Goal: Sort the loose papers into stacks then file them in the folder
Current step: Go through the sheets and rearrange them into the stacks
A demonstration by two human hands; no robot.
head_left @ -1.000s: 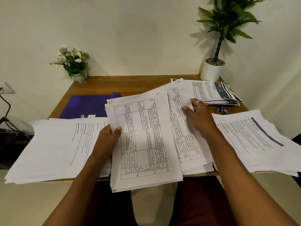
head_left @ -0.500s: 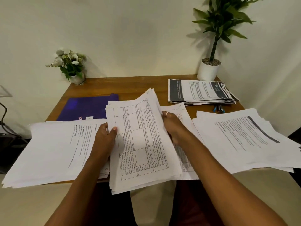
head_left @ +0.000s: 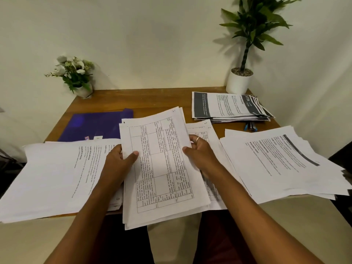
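A bundle of table-printed sheets [head_left: 162,168] is held above the near edge of the wooden table [head_left: 152,100]. My left hand [head_left: 119,164] grips its left edge, thumb on top. My right hand [head_left: 202,155] grips its right edge, thumb on top. Under my right hand lie a few more table-printed sheets [head_left: 207,134]. A white text stack [head_left: 57,178] lies at the left and another text stack [head_left: 282,161] at the right. A dark-banded stack [head_left: 228,106] sits at the back right. The blue folder [head_left: 95,126] lies flat behind the left stack.
A small flower pot [head_left: 76,77] stands at the back left corner and a tall potted plant [head_left: 240,80] at the back right. A blue and black clip or pen [head_left: 250,126] lies near the dark-banded stack. Both side stacks overhang the table edges.
My right hand drew back from the far sheets and took the right edge of the bundle held in my left hand. The spread table-printed sheets are now gathered closer.
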